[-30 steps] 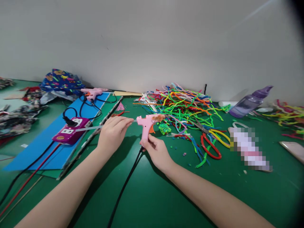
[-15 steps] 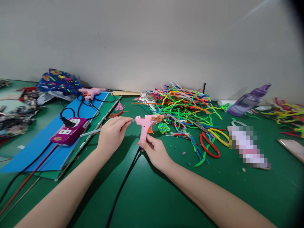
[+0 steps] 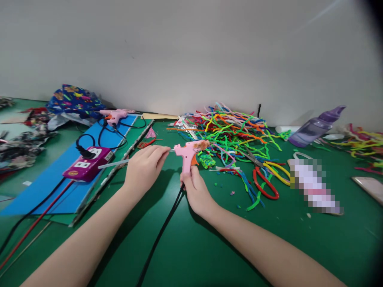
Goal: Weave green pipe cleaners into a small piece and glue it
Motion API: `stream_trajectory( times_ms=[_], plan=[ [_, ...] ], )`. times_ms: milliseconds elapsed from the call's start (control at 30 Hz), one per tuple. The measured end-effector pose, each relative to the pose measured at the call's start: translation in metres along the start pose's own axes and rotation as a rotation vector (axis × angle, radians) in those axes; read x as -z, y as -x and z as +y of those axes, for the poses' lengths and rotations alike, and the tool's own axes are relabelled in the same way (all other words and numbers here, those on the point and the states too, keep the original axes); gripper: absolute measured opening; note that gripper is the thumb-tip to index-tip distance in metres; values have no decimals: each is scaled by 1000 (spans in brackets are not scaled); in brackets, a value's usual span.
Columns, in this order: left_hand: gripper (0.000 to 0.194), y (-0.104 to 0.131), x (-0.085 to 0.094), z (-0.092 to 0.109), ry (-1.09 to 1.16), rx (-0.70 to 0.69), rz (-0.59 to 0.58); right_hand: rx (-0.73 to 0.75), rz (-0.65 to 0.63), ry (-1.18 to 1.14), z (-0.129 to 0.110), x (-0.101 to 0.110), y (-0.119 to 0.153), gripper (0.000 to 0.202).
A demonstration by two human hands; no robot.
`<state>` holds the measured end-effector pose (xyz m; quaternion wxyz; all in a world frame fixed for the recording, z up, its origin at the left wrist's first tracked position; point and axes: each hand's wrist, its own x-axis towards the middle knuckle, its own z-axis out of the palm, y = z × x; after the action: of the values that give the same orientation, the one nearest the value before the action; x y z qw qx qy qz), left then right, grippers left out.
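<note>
From where I stand, the person's right hand (image 3: 197, 193) is wrapped round the lower handle of a pink glue gun (image 3: 188, 156), holding it upright over the green table (image 3: 239, 251), its browned nozzle pointing right towards a tangle of bright pipe cleaners (image 3: 236, 129). The left hand (image 3: 146, 165) is closed on a long translucent glue stick (image 3: 113, 164), fingertips pinched near the gun; one end of the stick meets the gun's back, though I can't tell how far in it sits, and the other juts out left beside a purple power strip (image 3: 89, 164). A black cord (image 3: 161, 231) drops from the handle and runs down towards the person. Over on the left, the power strip sits on a blue board (image 3: 44, 195), and a second pink glue gun (image 3: 116, 116) rests at the board's far end. Just beyond the held gun lies a speckled green-and-blue lump (image 3: 207, 161), while to the right are scissors (image 3: 260, 164) with one red and one yellow handle, and farther back a purple bottle (image 3: 311, 130) leans over
</note>
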<state>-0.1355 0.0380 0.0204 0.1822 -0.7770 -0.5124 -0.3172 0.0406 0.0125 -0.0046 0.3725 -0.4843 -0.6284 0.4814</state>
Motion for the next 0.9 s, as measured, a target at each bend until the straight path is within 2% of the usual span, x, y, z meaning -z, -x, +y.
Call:
stream_trajectory(
  times_ms=[100, 267, 400, 700, 900],
  plan=[
    [18, 1, 2, 4, -36, -13, -2, -28, 46, 64, -5, 0, 0, 6],
    [16, -1, 11, 12, -122, -17, 15, 29, 82, 75, -3, -1, -1, 19],
    [15, -2, 18, 17, -170, -5, 3, 60, 83, 108, 2, -1, -2, 21],
    [17, 2, 39, 27, -223, 45, -110, -1, 63, 290, -8, -6, 7, 8],
    [19, 8, 53, 24, -256, 110, -189, -61, 1, 303, -22, -8, 13, 14]
  ],
)
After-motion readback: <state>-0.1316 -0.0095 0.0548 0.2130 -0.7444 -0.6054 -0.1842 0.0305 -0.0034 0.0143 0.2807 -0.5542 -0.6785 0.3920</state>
